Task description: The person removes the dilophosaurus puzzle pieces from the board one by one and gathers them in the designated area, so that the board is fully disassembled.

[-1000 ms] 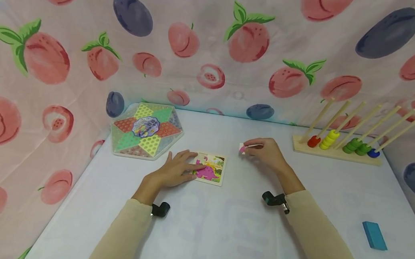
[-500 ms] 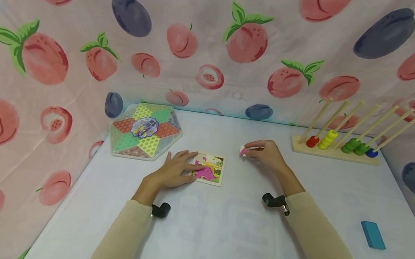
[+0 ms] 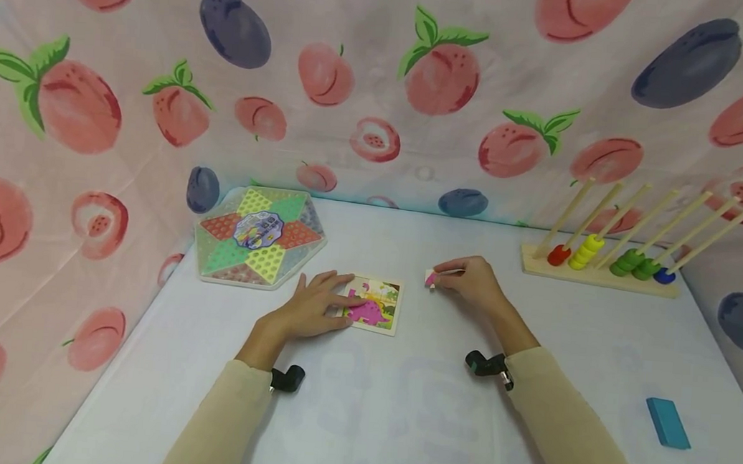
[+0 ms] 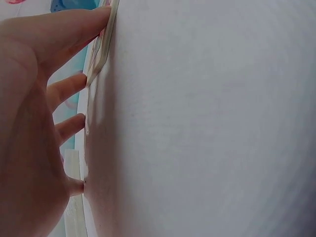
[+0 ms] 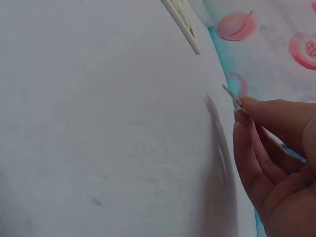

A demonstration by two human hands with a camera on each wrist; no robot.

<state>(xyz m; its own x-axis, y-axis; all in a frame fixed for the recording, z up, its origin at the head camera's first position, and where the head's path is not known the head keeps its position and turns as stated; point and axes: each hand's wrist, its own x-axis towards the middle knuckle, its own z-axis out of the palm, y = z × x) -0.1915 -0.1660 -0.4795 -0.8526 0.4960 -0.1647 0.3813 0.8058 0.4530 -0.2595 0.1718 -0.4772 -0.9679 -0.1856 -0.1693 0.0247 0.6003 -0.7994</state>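
A small square jigsaw puzzle (image 3: 379, 314) with a pink dinosaur picture lies flat in its pale frame at the middle of the table. My left hand (image 3: 308, 304) rests across its left side with fingers spread, and in the left wrist view the thumb (image 4: 74, 29) touches the frame's edge. To the right of the puzzle, my right hand (image 3: 474, 286) pinches a small white-and-pink puzzle piece (image 3: 430, 278) between thumb and fingertips. From the right wrist the puzzle piece (image 5: 231, 95) appears edge-on, held above the table.
A hexagonal Chinese checkers board (image 3: 261, 235) lies at the back left. At the back right stands a wooden bead rack (image 3: 601, 272) with upright rods and coloured beads. A blue block (image 3: 668, 423) lies at the right. Fruit-print cloth (image 3: 383, 67) hangs behind the table.
My right hand has shifted slightly left and towards me with the puzzle piece, whose face has turned a little. The left hand stays on the puzzle.
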